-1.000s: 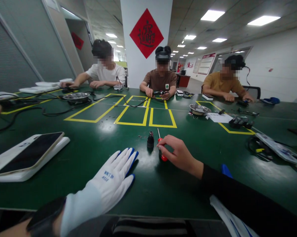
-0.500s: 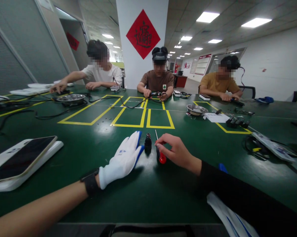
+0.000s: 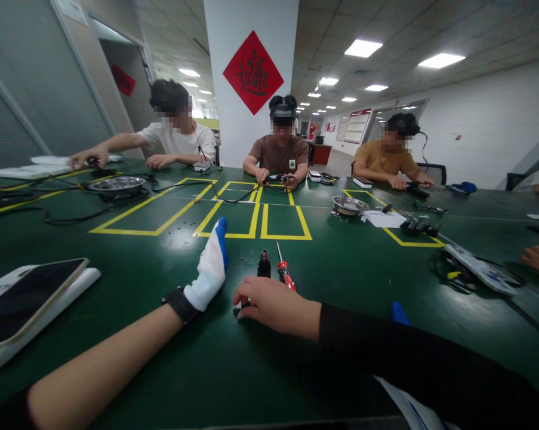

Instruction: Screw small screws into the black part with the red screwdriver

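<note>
My left hand (image 3: 211,263) wears a white knit glove with a blue palm. It is raised edge-on over the table, fingers stretched out, holding nothing. My bare right hand (image 3: 276,304) is low over the table, fingers and thumb curled around small dark pieces (image 3: 242,309), too small to name. Just beyond it lies a screwdriver (image 3: 285,273) with a red and black handle, its shaft pointing away from me. Left of that, a black cylindrical piece with a metal tip (image 3: 264,263) stands partly hidden behind my right hand.
Tiny bits lie near yellow tape outlines (image 3: 287,237) on the green table (image 3: 171,370). A phone (image 3: 31,298) rests on a white box at left. At right are a power strip (image 3: 479,269), black parts (image 3: 420,228), a metal bowl (image 3: 350,205) and another glove (image 3: 412,406). Several people sit around.
My right hand has let go of the screwdriver, which now lies on the table, and has moved left and nearer to the small dark pieces. My left hand has turned edge-on and shifted left.
</note>
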`<state>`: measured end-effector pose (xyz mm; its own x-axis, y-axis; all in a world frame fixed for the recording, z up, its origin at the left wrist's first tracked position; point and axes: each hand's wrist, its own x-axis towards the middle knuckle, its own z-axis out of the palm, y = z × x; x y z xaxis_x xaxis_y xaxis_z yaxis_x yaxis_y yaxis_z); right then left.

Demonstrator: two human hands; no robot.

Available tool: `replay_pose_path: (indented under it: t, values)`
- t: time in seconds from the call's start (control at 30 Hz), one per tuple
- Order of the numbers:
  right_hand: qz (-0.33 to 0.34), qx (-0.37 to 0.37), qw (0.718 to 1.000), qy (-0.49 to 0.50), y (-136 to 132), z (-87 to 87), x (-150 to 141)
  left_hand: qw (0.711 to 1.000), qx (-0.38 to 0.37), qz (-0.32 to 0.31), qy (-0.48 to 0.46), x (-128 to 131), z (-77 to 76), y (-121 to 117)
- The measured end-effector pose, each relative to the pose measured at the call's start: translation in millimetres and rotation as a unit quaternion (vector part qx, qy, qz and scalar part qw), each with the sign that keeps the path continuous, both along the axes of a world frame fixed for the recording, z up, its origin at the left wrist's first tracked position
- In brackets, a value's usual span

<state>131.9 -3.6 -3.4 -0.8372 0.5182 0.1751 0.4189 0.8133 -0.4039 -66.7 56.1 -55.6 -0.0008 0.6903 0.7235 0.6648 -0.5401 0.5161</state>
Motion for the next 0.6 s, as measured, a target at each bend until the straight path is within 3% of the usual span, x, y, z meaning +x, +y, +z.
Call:
replay_pose_path:
  t: [0.2,0.4,0.5,0.6]
  values:
    - [0.022,0.041,0.998,-0.033,7.1,-9.8,-9.1,0.999,-0.022,0.012,-0.038,-0.3,-0.3,-5.0]
    - [0.018,0.225,0.972,-0.057,-18.8,1.5,-10.3,0.994,-0.005,0.022,-0.103,23.8,27.6,-16.3]
    - [-0.072,0.228,0.971,0.009,-20.8,12.6,1.2,0.994,0.038,-0.004,-0.103,33.5,45.0,-35.9]
    - [-0.156,0.24,0.956,0.067,-11.3,16.7,18.6,0.998,0.06,-0.018,-0.032,39.1,54.6,-56.5]
